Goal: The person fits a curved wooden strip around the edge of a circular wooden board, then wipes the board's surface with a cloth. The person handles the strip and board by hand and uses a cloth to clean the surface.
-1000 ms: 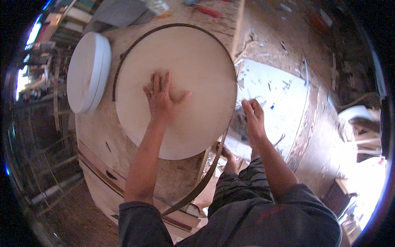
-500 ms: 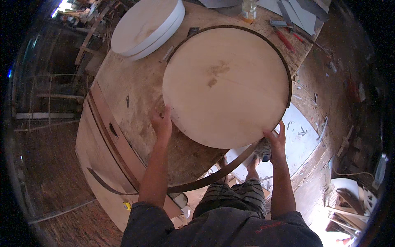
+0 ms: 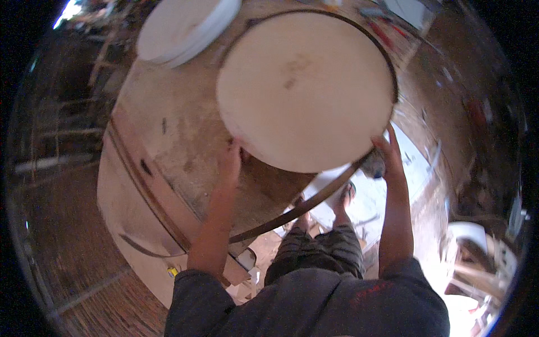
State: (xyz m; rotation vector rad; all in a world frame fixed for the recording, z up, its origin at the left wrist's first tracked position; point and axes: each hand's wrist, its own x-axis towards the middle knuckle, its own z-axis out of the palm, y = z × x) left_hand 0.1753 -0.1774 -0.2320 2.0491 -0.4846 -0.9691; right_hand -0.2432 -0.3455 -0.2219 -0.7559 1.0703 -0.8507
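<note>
A large round wooden board (image 3: 303,95) lies over the workbench, its pale top marked by a brown smudge. Round its far and right edge runs a dark edging strip (image 3: 394,67). From the right side a long loose length of dark strip (image 3: 297,212) curves toward me and passes under my left forearm. My left hand (image 3: 231,158) grips the board's near-left rim, its fingers partly hidden and blurred. At the near-right rim my right hand (image 3: 387,147) is closed on the strip by the board's edge, thumb toward the top face.
White-edged round boards (image 3: 182,33) are stacked at the far left of the workbench (image 3: 185,129). Long flat wooden pieces (image 3: 151,180) lie along its left side, near a yellow tape measure (image 3: 172,272). Red-handled tools (image 3: 382,35) rest at the far right. A white sheet (image 3: 412,168) lies below right.
The whole view has shifted, and the board sits higher in it. The board has turned slightly counterclockwise: the step in the strip at its right edge moved farther away. Both hands moved away with it.
</note>
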